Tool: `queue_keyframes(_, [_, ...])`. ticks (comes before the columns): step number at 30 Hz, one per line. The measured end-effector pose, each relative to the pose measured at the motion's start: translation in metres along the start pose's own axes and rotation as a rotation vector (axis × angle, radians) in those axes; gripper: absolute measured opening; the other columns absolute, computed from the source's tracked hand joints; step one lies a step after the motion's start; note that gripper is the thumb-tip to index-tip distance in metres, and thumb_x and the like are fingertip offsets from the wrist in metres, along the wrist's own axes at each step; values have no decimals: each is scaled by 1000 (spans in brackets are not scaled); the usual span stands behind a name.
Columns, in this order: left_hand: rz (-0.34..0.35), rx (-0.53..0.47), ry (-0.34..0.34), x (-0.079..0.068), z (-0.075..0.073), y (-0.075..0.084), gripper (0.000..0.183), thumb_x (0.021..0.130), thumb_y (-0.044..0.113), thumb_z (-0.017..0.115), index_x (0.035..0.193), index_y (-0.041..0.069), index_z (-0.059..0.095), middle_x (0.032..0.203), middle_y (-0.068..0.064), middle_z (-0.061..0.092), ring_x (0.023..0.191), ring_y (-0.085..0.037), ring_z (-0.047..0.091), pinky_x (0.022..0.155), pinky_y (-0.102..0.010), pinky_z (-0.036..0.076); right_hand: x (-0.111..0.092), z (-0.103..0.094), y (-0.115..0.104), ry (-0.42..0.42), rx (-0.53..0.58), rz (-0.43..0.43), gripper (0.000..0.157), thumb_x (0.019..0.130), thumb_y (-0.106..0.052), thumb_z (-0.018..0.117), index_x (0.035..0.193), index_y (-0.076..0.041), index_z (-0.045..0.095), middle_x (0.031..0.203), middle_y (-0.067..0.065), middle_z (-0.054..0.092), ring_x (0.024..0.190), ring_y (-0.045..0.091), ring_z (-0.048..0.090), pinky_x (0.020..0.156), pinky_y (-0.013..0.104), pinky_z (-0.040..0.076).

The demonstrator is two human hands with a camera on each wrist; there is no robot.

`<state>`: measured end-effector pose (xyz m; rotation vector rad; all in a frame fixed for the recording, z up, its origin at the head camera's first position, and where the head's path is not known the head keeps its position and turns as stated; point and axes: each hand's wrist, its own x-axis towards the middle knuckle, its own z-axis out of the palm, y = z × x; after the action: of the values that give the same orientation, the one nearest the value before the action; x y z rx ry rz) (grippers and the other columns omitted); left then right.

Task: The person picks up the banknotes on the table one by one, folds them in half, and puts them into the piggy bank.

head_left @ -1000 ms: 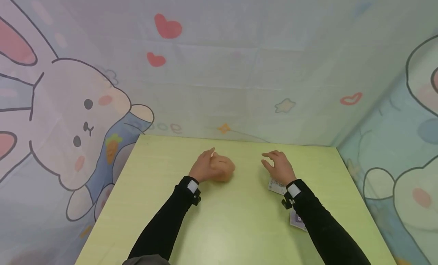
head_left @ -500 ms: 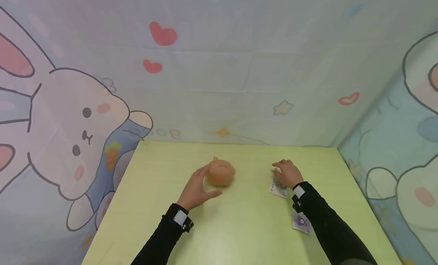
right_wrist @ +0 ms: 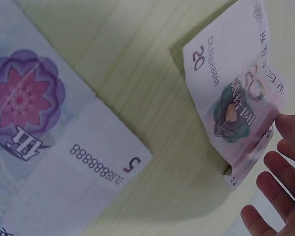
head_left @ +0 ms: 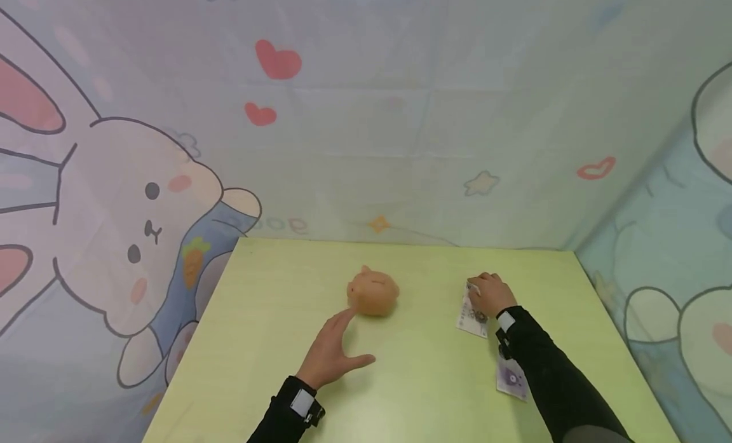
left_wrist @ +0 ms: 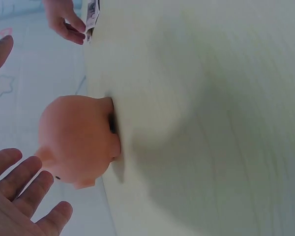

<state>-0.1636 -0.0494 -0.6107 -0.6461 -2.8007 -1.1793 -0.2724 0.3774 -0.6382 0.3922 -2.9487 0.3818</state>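
An orange-pink piggy bank (head_left: pixel 373 293) with a slot in its top stands at the middle of the table. My left hand (head_left: pixel 332 354) is just in front of it, thumb and fingers spread, holding nothing. In the left wrist view, the spread fingers (left_wrist: pixel 34 189) overlap the pig's head. My right hand (head_left: pixel 493 295) is at the far end of a 20 banknote (head_left: pixel 471 320), fingers curled. The right wrist view shows the thumb on the note's edge, pinching it where the paper (right_wrist: pixel 221 88) bends up; the contact of the other fingers is partly hidden.
A purplish 5 banknote (head_left: pixel 511 381) lies nearer, partly under my right forearm (head_left: pixel 551 373). The light yellow-green table (head_left: pixel 412 392) meets a cartoon-printed cloth (head_left: pixel 400 125) at the back and sides.
My left hand has let go of the piggy bank and drawn back toward me. The right hand has come down to the 20 banknote's far end and turned the note slightly.
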Motion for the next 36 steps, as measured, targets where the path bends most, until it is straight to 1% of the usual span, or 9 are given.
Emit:
queue_keyframes(4, [-8,9,-4,-3,2,2,100,70,61,76,151,21,31,151,1,37,138,-22,36,107,-47,36,4,5,3,1,-19,9,34,92,-18,61,121,-2,63,113,23,59,107,45,52,83,55,47])
queue_keyframes(10, [-10,16,-24,-8,5,4,100,70,59,77,151,21,31,151,-1,38,137,-24,37,106,-49,36,8,12,6,-34,-74,34,37,86,-21,70,119,-4,65,112,20,60,105,43,53,82,56,48])
queue_keyframes(13, [-12,24,-31,-9,8,4,100,71,61,76,151,21,31,151,-1,37,137,-24,37,106,-48,37,10,13,7,-18,-92,28,35,85,-21,71,116,-5,66,111,19,60,104,42,53,82,56,47])
queue_keyframes(16, [-10,21,-34,-7,11,4,100,71,62,75,150,20,32,151,0,37,137,-23,37,106,-48,37,11,13,7,23,-115,2,26,85,-20,71,107,-7,68,104,16,61,98,38,54,79,53,47])
queue_keyframes(19, [-14,12,-40,-6,12,5,100,71,64,74,150,21,32,151,0,37,137,-23,37,107,-48,36,10,12,7,59,-116,-30,12,86,-17,70,95,-10,67,90,11,61,86,32,54,71,47,47])
queue_keyframes(21, [-13,6,-40,-5,14,6,100,71,64,74,151,22,31,151,-1,37,137,-24,37,107,-48,36,10,11,5,65,-106,-39,6,86,-16,70,89,-12,66,83,6,58,78,28,52,67,44,46])
queue_keyframes(25, [-2,11,-35,-5,19,7,99,72,62,75,151,24,30,151,-1,37,137,-24,37,107,-47,36,9,4,2,61,-43,-18,6,87,-18,70,86,-14,66,76,1,56,71,22,49,63,39,43])
queue_keyframes(30, [7,4,-32,-4,24,10,97,72,58,77,150,23,31,150,0,38,136,-23,38,108,-47,35,6,-20,-19,61,150,4,8,89,-19,68,90,-12,67,78,1,57,70,18,50,63,36,42])
queue_keyframes(36, [38,15,-27,0,25,18,96,73,61,74,150,20,33,149,0,40,136,-22,38,108,-45,35,-5,-56,-55,169,299,-117,6,91,-18,67,92,-13,67,84,-1,59,78,17,53,70,38,43])
